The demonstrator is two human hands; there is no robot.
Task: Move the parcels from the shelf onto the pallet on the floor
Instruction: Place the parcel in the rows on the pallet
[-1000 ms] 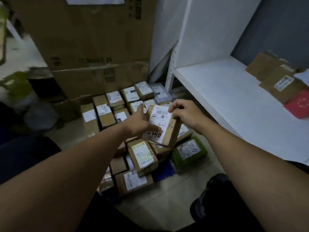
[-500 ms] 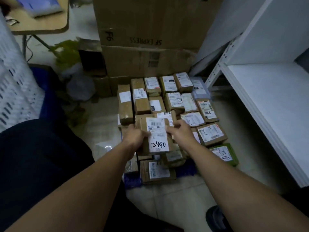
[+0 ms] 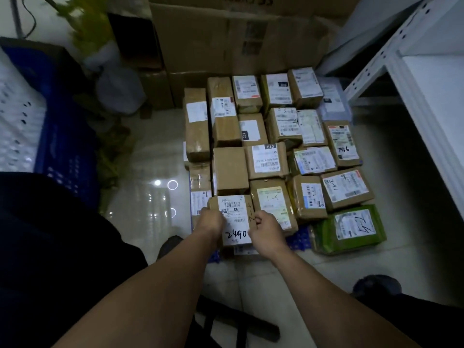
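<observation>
Both hands hold one brown parcel [image 3: 236, 222] with a white label and the handwritten number 2490. The left hand [image 3: 212, 221] grips its left edge with the fingers curled round it, and the right hand [image 3: 266, 228] holds its right edge with curled fingers. The parcel is low over the near left corner of the blue pallet [image 3: 300, 241], just in front of a plain brown box [image 3: 229, 169] and beside a box with a yellow label [image 3: 272, 202]. I cannot tell if it already rests on what is under it. Rows of labelled parcels, packed close together, cover almost the whole pallet. A green parcel [image 3: 349, 229] lies at its near right corner. Large cardboard boxes [image 3: 226, 41] stand directly behind the pallet. The white shelf [image 3: 431, 96] is on the right, a blue crate [image 3: 65, 116] and a green plant [image 3: 88, 28] on the left. A dark shoe [image 3: 376, 285] stands on the tiled floor near the right arm
</observation>
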